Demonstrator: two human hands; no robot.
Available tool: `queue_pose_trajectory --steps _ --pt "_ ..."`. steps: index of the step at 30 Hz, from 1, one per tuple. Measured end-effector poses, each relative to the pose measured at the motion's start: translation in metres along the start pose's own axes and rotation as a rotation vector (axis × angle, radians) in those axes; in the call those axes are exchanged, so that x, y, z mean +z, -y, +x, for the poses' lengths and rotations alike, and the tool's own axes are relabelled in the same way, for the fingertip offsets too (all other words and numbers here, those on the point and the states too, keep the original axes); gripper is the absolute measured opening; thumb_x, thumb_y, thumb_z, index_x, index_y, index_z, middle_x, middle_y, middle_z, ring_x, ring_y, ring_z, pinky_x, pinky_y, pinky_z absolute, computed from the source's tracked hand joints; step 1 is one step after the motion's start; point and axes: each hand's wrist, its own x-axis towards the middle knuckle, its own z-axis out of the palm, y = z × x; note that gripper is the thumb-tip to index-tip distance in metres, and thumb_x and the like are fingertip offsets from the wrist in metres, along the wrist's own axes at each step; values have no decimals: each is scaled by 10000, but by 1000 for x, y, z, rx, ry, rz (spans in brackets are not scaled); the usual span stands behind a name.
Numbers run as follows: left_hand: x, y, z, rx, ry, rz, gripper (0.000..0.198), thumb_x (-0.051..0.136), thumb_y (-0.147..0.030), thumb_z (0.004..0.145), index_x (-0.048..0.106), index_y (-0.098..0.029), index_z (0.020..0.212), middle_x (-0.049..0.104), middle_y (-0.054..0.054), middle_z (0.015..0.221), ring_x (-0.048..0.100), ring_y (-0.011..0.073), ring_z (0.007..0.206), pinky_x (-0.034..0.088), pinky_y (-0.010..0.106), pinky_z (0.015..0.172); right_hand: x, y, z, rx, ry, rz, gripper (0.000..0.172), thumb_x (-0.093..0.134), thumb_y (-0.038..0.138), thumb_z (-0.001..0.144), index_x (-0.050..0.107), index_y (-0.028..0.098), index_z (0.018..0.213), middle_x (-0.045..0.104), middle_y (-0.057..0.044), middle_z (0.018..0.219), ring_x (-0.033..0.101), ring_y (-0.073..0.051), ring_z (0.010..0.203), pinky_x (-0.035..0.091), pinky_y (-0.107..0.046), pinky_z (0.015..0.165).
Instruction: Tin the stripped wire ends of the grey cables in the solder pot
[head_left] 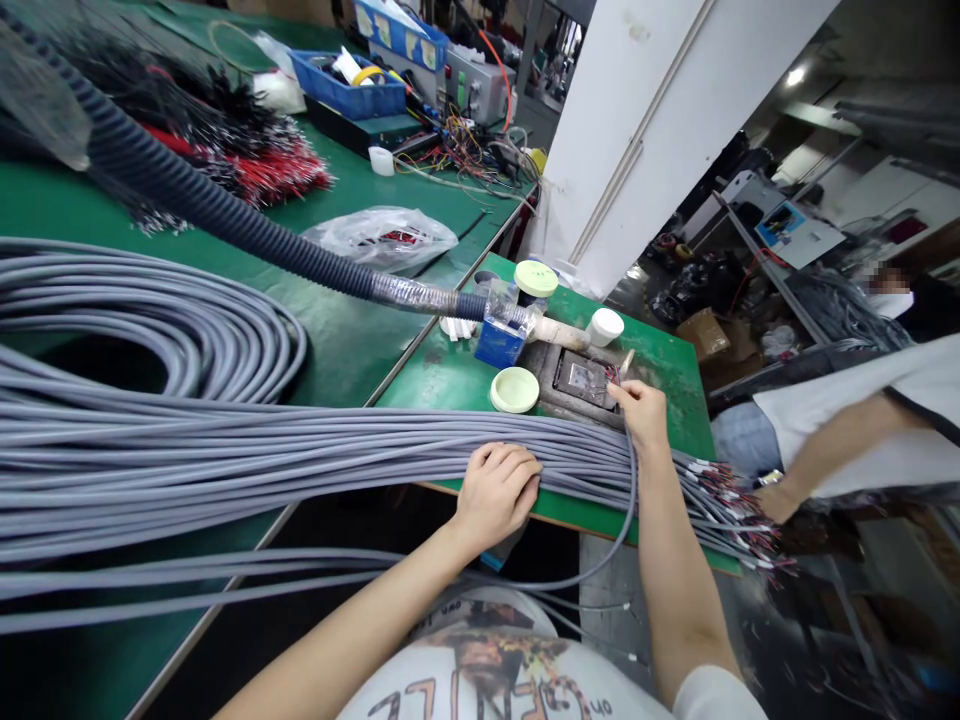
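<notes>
A long bundle of grey cables [375,445] runs across the green tables. My left hand [499,490] lies over it, fingers curled and close together on the cables. Between the thumb and fingers of my right hand [639,410] is the end of a single grey cable [632,490], which loops down toward my body. Thin dark and reddish wires show at that end, over a dark square unit [583,382] with a grey, shiny surface. The exact grip on the wires is partly hidden by my fingers. Stripped wire ends [742,510] fan out at the bundle's right.
A ribbed hose [285,250] ends beside the unit, near a blue box [500,342]. Around it stand a pale green dish [514,390], a lidded container [535,278] and a white cup [604,326]. Coiled cable [247,330] lies left. Another person's hand [776,500] is near the wire ends.
</notes>
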Motion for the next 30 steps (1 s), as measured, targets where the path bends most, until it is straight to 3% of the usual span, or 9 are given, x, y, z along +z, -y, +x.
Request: queue_pose_trajectory --steps 5,9,12,15,18,30 --pt "-1 -5 1 -58 -51 -147 142 567 -177 843 657 -228 940 705 31 922 612 196 940 364 410 905 -24 32 -51 17 -3 397 289 662 387 727 564 164 571 456 34 580 416 -107 582 333 -242 576" --pt "4 -18 9 -214 -112 -546 97 606 -205 833 678 -206 897 689 48 872 613 182 857 440 358 813 -29 52 -84 62 37 630 231 690 301 731 573 166 584 429 41 607 398 -102 607 328 -244 604" --pt "14 -32 19 -444 -57 -921 141 663 -250 797 694 -184 917 687 65 902 624 182 853 480 328 786 -28 62 -103 82 58 709 243 689 289 742 559 170 575 413 42 609 389 -101 604 330 -246 603" --pt "26 -44 26 -674 23 -1284 270 733 -260 730 690 -172 981 710 64 898 650 184 847 504 314 779 -26 66 -116 96 50 719 265 679 305 755 545 174 569 409 40 603 389 -104 598 332 -251 595" --pt "35 -53 28 -780 27 -1500 283 768 -235 690 696 -157 952 722 61 870 663 176 836 517 282 736 -24 66 -125 98 19 698 248 672 307 764 560 178 585 418 39 597 397 -108 595 331 -252 582" --pt "34 -68 29 -918 -20 -1727 215 772 -221 684 707 -138 871 682 27 793 621 106 721 489 201 651 -23 66 -139 31 -28 503 250 643 308 798 550 189 599 463 26 621 448 -125 618 366 -274 610"
